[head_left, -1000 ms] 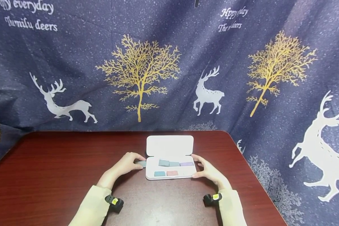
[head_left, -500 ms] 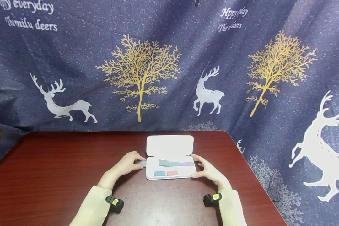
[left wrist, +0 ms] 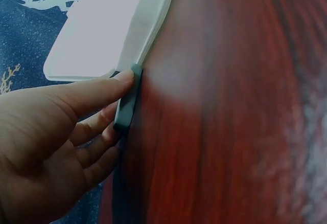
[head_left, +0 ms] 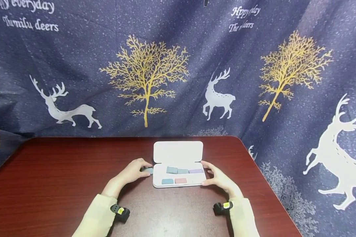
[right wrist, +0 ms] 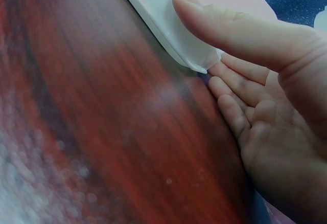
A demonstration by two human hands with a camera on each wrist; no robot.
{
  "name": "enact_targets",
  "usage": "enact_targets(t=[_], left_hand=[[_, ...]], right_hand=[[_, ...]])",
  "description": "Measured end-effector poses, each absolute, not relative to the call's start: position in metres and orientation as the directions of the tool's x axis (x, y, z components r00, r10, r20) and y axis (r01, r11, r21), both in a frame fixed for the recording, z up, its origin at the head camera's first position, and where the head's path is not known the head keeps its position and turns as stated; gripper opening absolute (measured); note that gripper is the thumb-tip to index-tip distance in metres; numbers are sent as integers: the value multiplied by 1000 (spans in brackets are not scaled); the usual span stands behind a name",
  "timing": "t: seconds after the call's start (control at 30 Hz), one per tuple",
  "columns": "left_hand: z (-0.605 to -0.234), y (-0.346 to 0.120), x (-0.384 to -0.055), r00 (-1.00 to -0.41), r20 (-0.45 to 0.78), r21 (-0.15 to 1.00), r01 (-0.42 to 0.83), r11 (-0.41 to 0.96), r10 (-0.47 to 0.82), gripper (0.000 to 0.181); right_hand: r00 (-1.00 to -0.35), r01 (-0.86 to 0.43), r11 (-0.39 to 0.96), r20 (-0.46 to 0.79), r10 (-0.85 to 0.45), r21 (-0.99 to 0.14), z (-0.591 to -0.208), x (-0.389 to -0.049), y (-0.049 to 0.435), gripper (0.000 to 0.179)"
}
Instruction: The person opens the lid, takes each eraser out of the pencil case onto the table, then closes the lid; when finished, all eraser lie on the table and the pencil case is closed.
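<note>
A white hinged case (head_left: 158, 177) lies on the table with its lid (head_left: 178, 151) raised at the back. Two grey-teal blocks (head_left: 172, 170) and a purple block (head_left: 195, 171) sit in its back row. A teal block (head_left: 167, 181) and a pink block (head_left: 181, 180) are in the front row. Between thumb and fingers my left hand (head_left: 132, 171) pinches a flat grey-green block (left wrist: 129, 98), its end right at the case's left side. My right hand (head_left: 218, 177) holds the case's right end, thumb (right wrist: 225, 24) at the front corner and fingers (right wrist: 232, 78) around the side.
The case stands towards the back of the dark red wooden table (head_left: 62, 184). A blue curtain (head_left: 178, 65) with trees and deer hangs behind it. Black cameras sit on both wrists, the left camera (head_left: 122, 214) and the right camera (head_left: 221, 208).
</note>
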State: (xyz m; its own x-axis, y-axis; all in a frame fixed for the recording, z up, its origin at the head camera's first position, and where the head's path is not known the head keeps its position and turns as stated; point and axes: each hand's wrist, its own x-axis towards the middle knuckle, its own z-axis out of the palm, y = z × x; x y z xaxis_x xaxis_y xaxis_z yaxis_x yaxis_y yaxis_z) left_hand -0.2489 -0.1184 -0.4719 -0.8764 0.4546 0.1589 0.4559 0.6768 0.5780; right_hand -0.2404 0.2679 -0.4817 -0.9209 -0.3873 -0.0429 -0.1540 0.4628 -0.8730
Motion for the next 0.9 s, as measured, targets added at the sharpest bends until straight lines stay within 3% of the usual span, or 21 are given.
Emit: enact_targets(t=[0.53,0.9], left_hand=[[-459,-79,-247,-903,301,615,429,662,307,19],[-466,-46,-240,-888,263,667,450,594,377,26]], right_hand=[[-914,-180,452,-21,-406,-874,-485,-242,270,87],[-912,-182,443,-18,-410,-878,-487,-243,270,87]])
